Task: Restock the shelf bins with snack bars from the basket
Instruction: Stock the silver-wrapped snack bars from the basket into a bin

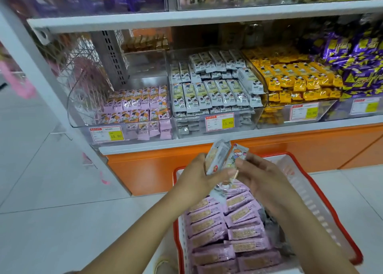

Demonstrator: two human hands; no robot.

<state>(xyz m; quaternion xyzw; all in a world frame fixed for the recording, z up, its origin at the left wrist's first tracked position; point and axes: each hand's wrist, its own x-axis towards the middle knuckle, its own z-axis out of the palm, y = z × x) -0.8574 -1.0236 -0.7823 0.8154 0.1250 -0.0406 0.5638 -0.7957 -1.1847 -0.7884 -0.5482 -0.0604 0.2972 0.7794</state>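
Observation:
A white basket with a red rim (323, 201) stands on the floor below the shelf, packed with pink-wrapped snack bars (226, 230). Above it my left hand (196, 176) grips a small bunch of bars (217, 157), held upright. My right hand (267, 180) pinches a bar with a cartoon figure (236, 155) right beside that bunch. On the shelf, the left clear bin (83, 126) holds pink bars (138, 106) in rows, filling only its front part. The bin to its right holds white-grey bars (215, 87).
A yellow-bar bin (294, 81) and purple packets (360, 62) lie further right. Price tags (107, 134) hang on the bin fronts. An orange base panel (157, 170) runs under the shelf. A white upright (41, 70) stands at left, with tiled floor (51, 191) beside it.

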